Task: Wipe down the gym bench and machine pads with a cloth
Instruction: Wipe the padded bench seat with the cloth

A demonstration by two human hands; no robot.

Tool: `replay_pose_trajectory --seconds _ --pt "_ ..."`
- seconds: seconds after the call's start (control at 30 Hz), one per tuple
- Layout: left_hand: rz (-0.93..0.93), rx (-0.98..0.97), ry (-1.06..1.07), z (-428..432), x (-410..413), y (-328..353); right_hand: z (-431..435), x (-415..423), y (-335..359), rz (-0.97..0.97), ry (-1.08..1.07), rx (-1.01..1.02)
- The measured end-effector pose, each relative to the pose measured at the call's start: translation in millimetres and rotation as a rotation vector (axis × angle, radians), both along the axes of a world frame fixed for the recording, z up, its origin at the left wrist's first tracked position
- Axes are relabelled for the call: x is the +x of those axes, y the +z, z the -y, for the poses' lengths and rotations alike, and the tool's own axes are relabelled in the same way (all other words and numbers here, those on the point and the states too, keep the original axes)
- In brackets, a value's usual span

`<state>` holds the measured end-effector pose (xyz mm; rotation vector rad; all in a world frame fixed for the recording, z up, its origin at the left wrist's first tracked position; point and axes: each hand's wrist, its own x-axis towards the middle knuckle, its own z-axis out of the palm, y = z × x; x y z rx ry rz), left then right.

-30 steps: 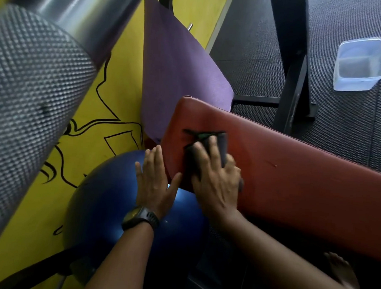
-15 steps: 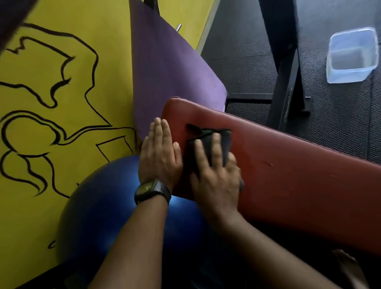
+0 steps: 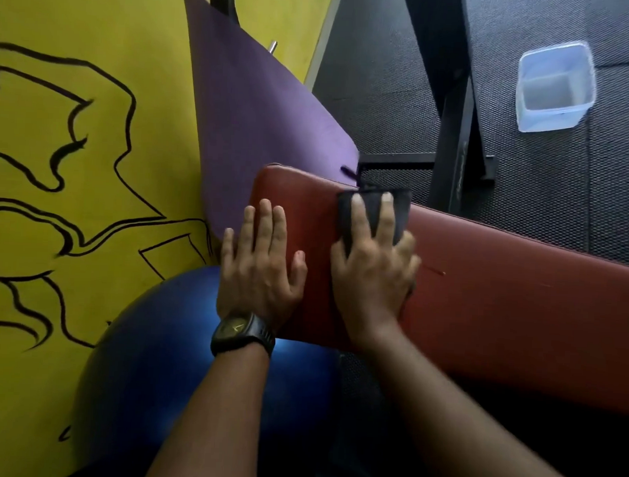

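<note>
A red padded gym bench (image 3: 502, 289) runs from the centre out to the right. My right hand (image 3: 371, 273) presses a dark folded cloth (image 3: 370, 208) flat on the pad near its far edge, fingers straight and spread over the cloth. My left hand (image 3: 259, 268), with a black watch on the wrist, lies flat on the bench's left end, fingers straight. Most of the cloth's near half is hidden under my right hand.
A blue exercise ball (image 3: 177, 373) sits under the bench's left end. A purple mat (image 3: 253, 120) leans on the yellow wall (image 3: 55, 191). A black steel frame (image 3: 450, 143) stands behind the bench. A clear plastic tub (image 3: 555, 88) rests on the black rubber floor.
My right hand has slid the cloth away from me to the pad's far edge. My left hand moved from the ball up onto the bench's left end.
</note>
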<state>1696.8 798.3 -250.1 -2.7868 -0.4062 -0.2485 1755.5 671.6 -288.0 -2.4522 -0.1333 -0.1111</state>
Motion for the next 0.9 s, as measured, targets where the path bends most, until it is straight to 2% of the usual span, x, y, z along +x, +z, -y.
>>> replay_pose_trajectory --seconds 0.1,0.17,0.23,0.37,0.47,0.6,0.73,0.83,0.9 --pt "-0.003 0.041 -0.043 -5 0 -1 -3 -27 0 0.147 0.181 0.028" --pt "0.027 0.025 -0.053 -4 -1 -2 0 -4 -3 0.280 0.347 -0.004" --pt "0.048 0.020 -0.054 -4 1 -3 7 30 -6 0.298 0.375 -0.085" --pt "0.038 0.017 -0.025 -2 2 -2 31 40 -21 0.010 0.063 -0.041" --pt "0.050 0.024 -0.023 -2 2 -2 31 -25 -20 0.023 -0.075 -0.039" --pt "0.033 0.051 -0.047 -5 2 -3 8 -72 -9 0.124 0.105 0.005" --pt "0.027 0.040 -0.043 -5 1 -1 21 -7 -16 0.255 0.298 -0.073" --pt "0.032 0.027 -0.022 -1 2 0 46 12 -32 0.095 0.073 -0.058" --pt "0.026 0.031 -0.012 0 3 2 54 -15 -39 -0.002 -0.128 -0.053"
